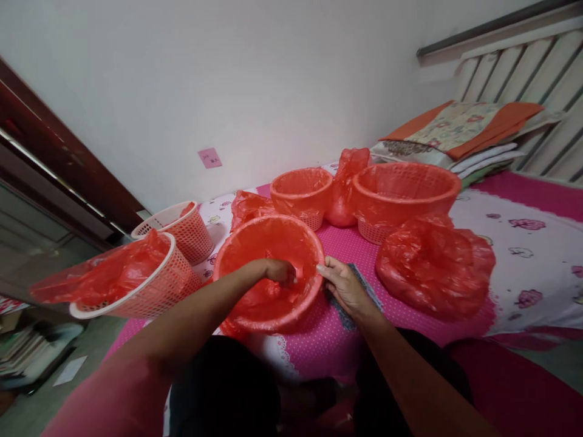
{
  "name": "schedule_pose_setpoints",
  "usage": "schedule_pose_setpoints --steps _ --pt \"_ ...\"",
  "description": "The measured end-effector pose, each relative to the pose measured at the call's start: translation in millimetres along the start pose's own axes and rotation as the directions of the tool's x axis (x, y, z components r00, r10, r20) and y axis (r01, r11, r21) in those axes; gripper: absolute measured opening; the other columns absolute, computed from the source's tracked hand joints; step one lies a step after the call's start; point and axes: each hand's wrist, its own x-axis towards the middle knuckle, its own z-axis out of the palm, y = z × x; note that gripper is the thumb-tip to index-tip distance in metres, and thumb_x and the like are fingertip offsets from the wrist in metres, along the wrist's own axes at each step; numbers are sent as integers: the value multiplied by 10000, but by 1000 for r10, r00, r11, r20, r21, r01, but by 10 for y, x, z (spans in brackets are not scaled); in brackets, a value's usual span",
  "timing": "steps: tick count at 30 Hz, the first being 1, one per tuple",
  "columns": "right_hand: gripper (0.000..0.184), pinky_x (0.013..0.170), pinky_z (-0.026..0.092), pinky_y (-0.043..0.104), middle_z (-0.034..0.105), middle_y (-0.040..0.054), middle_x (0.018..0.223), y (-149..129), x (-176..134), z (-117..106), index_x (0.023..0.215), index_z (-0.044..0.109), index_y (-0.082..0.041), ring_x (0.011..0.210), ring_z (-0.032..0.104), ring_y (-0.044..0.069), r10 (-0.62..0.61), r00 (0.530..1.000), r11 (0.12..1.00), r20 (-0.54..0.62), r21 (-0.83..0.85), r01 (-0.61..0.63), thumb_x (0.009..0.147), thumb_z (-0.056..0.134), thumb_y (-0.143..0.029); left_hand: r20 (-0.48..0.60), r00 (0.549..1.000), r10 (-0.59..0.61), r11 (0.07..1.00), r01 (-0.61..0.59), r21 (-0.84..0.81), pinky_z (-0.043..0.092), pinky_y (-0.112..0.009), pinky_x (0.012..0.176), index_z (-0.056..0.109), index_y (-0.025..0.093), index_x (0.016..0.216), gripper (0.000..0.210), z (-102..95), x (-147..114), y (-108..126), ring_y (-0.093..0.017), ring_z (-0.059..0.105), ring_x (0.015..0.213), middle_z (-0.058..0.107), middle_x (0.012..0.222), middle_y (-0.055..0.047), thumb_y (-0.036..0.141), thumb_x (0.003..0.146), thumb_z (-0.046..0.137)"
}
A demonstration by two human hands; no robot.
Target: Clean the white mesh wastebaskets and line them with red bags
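Observation:
A round basket lined with a red plastic bag (255,255) stands on the bed right in front of me. My left hand (281,271) reaches down inside it, fingers pressed into the red liner. My right hand (344,285) rests on the basket's right rim, thumb on the edge. Under that hand lies a grey-blue flat thing (370,291), partly hidden.
Two pale lattice baskets with red bags (155,285) (189,230) lie tilted at the left. Two more lined baskets (301,189) (403,194) stand behind, a knotted red bag (346,182) between them. A crumpled heap of red bags (432,267) lies right. Pillows (460,136) rest by the headboard.

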Motion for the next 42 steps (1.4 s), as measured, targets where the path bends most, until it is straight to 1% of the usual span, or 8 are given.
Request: schedule_pose_setpoints --steps 5,9,15,21,30,35,38,42 --pt "492 613 478 252 623 -33 708 -19 32 8 769 592 -223 615 542 118 3 999 1000 -49 18 -2 724 894 -610 -213 967 140 990 -131 52 561 -382 929 734 197 1147 457 -298 -591 102 -267 740 1004 796 1117 -96 565 1008 501" --pt "498 620 484 251 641 -27 714 -31 61 31 778 609 -217 611 580 110 -9 998 1000 -57 26 10 751 875 -637 -433 885 168 985 -133 110 533 -466 1088 695 233 1299 445 66 -1097 50 -292 724 1203 774 1303 -112 540 1049 492" --pt "512 634 519 275 686 -3 765 4 110 -56 903 653 -210 641 636 130 -13 985 996 -173 89 28 770 839 -668 -823 456 339 926 -8 377 307 -663 1279 613 262 1422 383 683 -1350 -316 -316 667 1329 737 1371 -121 388 1065 559" --pt "508 602 512 272 684 11 758 48 169 -185 852 654 -211 650 635 140 -34 957 992 -288 103 66 721 871 -651 -822 313 476 874 -70 480 437 -570 1241 550 277 1485 453 650 -1385 -100 -281 626 1388 694 1424 -117 224 1040 616" --pt "482 592 504 287 683 16 755 15 240 -245 864 634 -219 637 629 152 -127 916 985 -380 60 161 751 819 -648 -815 338 470 882 -211 421 614 -412 1012 669 258 1295 307 1027 -1407 64 -228 724 1163 746 1214 -78 127 1031 581" --pt "417 866 569 384 760 111 1132 -459 459 -218 1122 683 -222 991 718 221 -480 736 877 -478 -245 413 931 644 -590 -897 176 407 913 -42 406 451 -556 1227 598 266 1462 440 700 -1488 -38 -305 561 1442 621 1498 -126 178 1030 602" --pt "370 1126 481 486 715 125 1354 -763 453 61 1250 691 -243 1279 641 261 -719 642 666 -266 -527 528 1031 544 -503 -898 151 413 907 23 421 323 -622 1297 458 282 1598 579 494 -1433 -10 -347 374 1589 459 1667 -144 254 1040 608" --pt "347 1232 405 462 700 94 1383 -724 217 643 1324 683 -242 1378 579 239 -739 628 377 243 -624 685 1099 445 -356 -811 337 478 857 24 515 275 -683 1291 340 306 1652 705 479 -1251 4 -379 244 1643 395 1712 -163 375 1022 650"
